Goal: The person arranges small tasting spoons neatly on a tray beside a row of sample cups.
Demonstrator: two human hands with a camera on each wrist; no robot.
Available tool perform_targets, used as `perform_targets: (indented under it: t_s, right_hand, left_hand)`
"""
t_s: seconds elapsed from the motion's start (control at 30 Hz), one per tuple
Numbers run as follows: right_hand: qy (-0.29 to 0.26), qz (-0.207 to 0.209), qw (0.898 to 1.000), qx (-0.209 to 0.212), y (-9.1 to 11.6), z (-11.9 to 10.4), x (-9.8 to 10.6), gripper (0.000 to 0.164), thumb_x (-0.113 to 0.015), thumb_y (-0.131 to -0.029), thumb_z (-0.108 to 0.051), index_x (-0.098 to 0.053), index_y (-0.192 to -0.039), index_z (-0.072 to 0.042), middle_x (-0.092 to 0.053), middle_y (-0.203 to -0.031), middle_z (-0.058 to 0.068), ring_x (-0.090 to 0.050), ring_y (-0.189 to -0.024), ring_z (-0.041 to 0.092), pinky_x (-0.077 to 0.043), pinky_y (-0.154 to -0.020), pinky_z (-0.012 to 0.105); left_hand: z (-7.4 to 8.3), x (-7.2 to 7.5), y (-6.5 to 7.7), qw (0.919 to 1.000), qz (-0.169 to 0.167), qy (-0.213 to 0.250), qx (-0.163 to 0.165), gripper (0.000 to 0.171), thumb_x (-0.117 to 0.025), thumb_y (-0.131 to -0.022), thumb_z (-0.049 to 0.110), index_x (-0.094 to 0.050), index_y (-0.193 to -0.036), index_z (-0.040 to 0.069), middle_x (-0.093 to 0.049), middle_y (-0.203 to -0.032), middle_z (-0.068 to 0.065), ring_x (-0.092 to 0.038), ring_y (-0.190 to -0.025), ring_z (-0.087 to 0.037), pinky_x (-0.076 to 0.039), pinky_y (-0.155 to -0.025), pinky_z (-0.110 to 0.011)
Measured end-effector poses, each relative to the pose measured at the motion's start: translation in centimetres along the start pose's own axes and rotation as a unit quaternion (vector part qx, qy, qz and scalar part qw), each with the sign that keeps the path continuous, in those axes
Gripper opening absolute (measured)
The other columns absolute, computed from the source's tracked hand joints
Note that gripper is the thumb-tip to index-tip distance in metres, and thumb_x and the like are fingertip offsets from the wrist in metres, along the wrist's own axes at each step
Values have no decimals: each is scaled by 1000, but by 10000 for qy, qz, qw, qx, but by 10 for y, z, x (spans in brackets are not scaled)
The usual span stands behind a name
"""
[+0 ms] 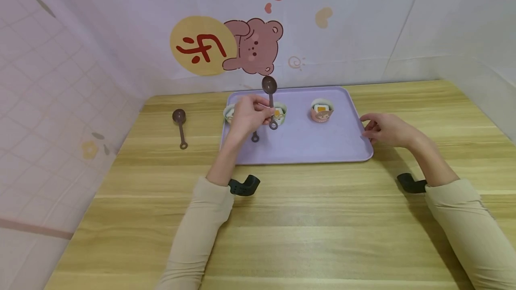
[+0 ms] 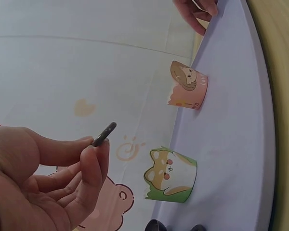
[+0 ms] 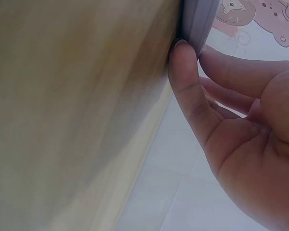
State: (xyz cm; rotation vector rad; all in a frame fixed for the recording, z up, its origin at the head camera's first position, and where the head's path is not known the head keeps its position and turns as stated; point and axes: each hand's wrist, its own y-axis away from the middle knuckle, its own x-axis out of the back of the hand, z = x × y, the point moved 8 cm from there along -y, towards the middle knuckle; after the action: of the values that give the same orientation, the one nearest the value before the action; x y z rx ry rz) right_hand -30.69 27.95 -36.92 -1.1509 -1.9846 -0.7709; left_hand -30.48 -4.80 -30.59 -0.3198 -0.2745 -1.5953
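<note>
My left hand [image 1: 251,117] pinches the handle of a brown measuring spoon [image 1: 269,85] between thumb and fingers. The spoon is held above the lilac tray [image 1: 318,147], bowl toward the wall. Beneath that hand lies another brown spoon [image 1: 255,137], mostly hidden. At the tray's right edge, my right hand [image 1: 389,129] grips the rim [image 3: 201,24] between thumb and finger. On the tray stand a pink paper cup [image 1: 322,116], a green paper cup with a dog face [image 2: 171,175], and a third cup [image 1: 228,115] partly behind the left hand.
A further brown spoon [image 1: 180,129] lies on the wooden table [image 1: 306,227] left of the tray. Each visible cup holds a white piece with orange on top. A printed wall sheet [image 1: 354,35] rises behind the table. Dark camera mounts sit on both wrists.
</note>
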Motion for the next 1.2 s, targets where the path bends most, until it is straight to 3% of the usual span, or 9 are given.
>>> perform_targets:
  t_s: [0.37,0.63,0.87,1.03,1.2]
  right_hand:
    - [44,24,9999,122,1,2,0,43,-63,-95,6,-45,-130,23,-68,-93,22,-70,-75,29,-60,-67,38]
    - [50,27,9999,108,-1,0,1,43,-63,-95,6,-45,-131,23,-67,-93,22,-69,-76,29,-60,-67,37]
    - [24,28,10000,78,1,-2,1,43,-63,-95,6,-45,-130,23,-68,-93,22,-70,-77,30,-60,-66,37]
    - [-6,6,10000,36,1,-2,1,43,-63,-95,6,-45,-130,23,-67,-93,23,-70,-77,30,-60,-67,38]
    - [-20,-11,10000,-4,0,-1,1,43,-63,-95,6,-45,-131,22,-67,-93,23,-69,-77,31,-60,-67,38]
  left_hand:
    - [-1,-13,-2,9999,16,-42,-146,16,-74,-92,6,-67,-103,-4,-72,-80,-13,-61,-55,-8,-59,-67,-36]
    - [-3,-19,-6,9999,106,-93,-6,17,-75,-91,8,-68,-103,-2,-72,-81,-11,-61,-55,-7,-51,-55,-18]
    - [-2,-26,-8,9999,66,57,-79,17,-76,-91,7,-68,-102,-3,-73,-80,-13,-62,-55,-9,-52,-56,-20]
    - [-5,-31,-10,9998,28,177,-18,17,-75,-91,5,-68,-102,-4,-73,-81,-14,-61,-54,-8,-58,-63,-28]
    - [-6,-35,-12,9997,35,248,52,15,-75,-90,4,-67,-101,-4,-73,-80,-14,-59,-53,-7,-54,-58,-22]
